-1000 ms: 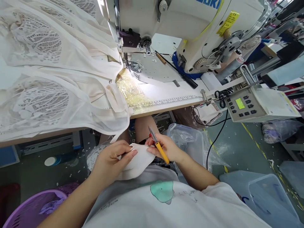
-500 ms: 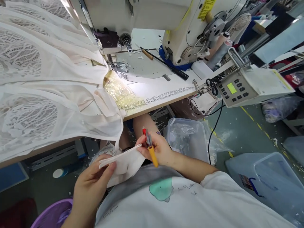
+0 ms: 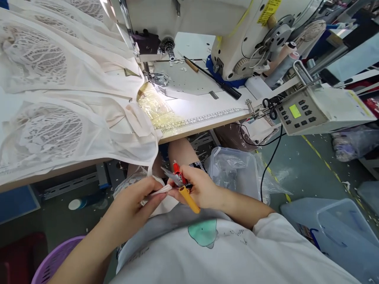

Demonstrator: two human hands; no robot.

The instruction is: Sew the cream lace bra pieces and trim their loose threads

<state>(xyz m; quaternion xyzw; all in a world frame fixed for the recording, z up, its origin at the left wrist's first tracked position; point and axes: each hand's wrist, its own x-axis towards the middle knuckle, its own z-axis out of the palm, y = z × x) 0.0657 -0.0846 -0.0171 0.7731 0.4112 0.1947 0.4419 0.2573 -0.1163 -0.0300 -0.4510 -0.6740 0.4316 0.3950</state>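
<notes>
I log yellow-and-red-handled metal scissors (image 3: 190,200), blades now swung toward ten o'clock, nearing pinched edge; right hand (image 3: 204,188) curled round them, left hand (image 3: 130,207) closed on folded white cloth (image 3: 164,207).

Two hands (image 3: 136,205) (image 3: 201,187) — one sewing machine (image 3: 192,17), one control box (image 3: 315,112) — one basket (image 3: 51,258).

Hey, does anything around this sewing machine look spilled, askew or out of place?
Loose white scraps lie scattered on the sewing machine bed, and pale bits litter the floor, like stray offcuts. Nothing looks odd about the white fabric in the left hand or the scissors in the right hand.
</notes>
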